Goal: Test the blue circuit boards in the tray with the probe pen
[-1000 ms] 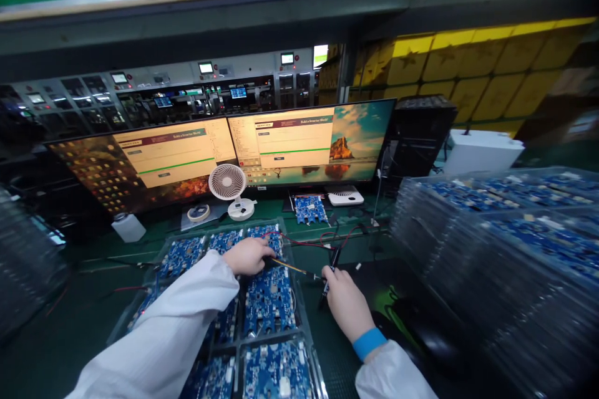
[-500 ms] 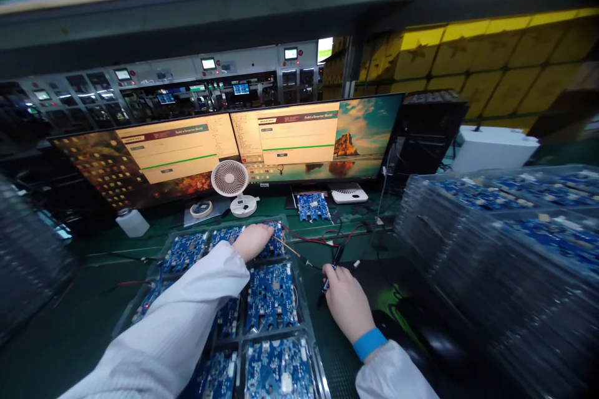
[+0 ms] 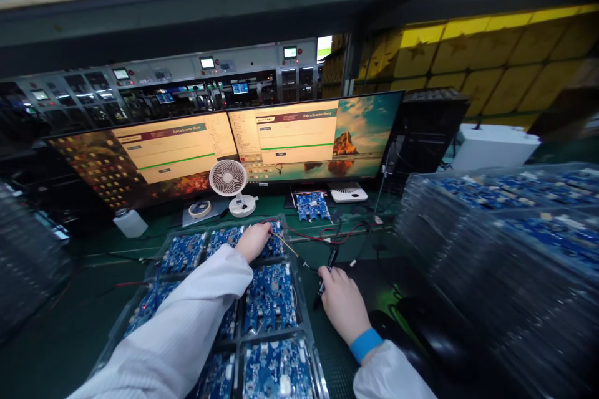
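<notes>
My left hand (image 3: 254,241) reaches over the tray, its fingers pinched on the end of a thin cable (image 3: 287,245) at the far-right blue circuit board (image 3: 277,247). The fingers hide where that end sits. My right hand (image 3: 345,300) is closed around a dark marker pen (image 3: 332,258), held slanted just right of the tray. Several blue circuit boards lie in the compartments of the clear plastic tray (image 3: 306,319); one near board (image 3: 270,297) is fully visible. A red wire (image 3: 304,236) runs from the far-right board across the green bench.
Two monitors (image 3: 369,137) stand behind, with a small white fan (image 3: 242,204) in front. Tall stacks of clear trays (image 3: 449,249) with boards rise at the right. A black mouse (image 3: 435,330) sits beside my right wrist. A white bottle (image 3: 130,222) stands at left.
The view has shifted slightly. Both hands keep nearly the same places, the left at the far-right board and the right still around the marker pen.
</notes>
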A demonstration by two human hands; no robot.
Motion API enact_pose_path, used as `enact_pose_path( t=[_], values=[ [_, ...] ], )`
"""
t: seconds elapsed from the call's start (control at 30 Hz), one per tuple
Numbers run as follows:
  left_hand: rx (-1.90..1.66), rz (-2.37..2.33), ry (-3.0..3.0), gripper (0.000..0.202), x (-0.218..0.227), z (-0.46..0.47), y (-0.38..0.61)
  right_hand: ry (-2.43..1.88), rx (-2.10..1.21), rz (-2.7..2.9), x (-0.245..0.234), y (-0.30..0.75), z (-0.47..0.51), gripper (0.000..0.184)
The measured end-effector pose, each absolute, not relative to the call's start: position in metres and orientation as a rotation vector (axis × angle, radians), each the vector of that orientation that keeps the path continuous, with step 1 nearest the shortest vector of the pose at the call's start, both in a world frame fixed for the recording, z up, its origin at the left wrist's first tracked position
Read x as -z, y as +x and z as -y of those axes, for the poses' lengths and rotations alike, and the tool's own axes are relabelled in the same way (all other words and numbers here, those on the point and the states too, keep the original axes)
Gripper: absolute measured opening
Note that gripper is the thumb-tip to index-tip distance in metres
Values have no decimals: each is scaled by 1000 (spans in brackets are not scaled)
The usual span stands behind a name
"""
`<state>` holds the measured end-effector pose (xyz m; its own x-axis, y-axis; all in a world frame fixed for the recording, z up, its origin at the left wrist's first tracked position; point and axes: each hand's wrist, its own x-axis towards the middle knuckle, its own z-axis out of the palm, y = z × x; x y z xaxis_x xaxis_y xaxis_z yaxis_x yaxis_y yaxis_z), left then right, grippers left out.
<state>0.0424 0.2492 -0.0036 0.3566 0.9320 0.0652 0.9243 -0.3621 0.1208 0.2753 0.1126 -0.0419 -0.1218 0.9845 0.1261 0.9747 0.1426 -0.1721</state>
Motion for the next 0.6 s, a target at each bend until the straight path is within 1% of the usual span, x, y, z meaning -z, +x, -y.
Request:
enact_pose_path(
  t=[0.3,0.6],
  values=[
    [-384,-1717,2334,11,10,-255,39,-1904,-112,2177,42,268,-112,39],
    [-418,-1736,2230,9,12,-256,42,-1912,-110,2145,48,269,-114,41]
  ],
)
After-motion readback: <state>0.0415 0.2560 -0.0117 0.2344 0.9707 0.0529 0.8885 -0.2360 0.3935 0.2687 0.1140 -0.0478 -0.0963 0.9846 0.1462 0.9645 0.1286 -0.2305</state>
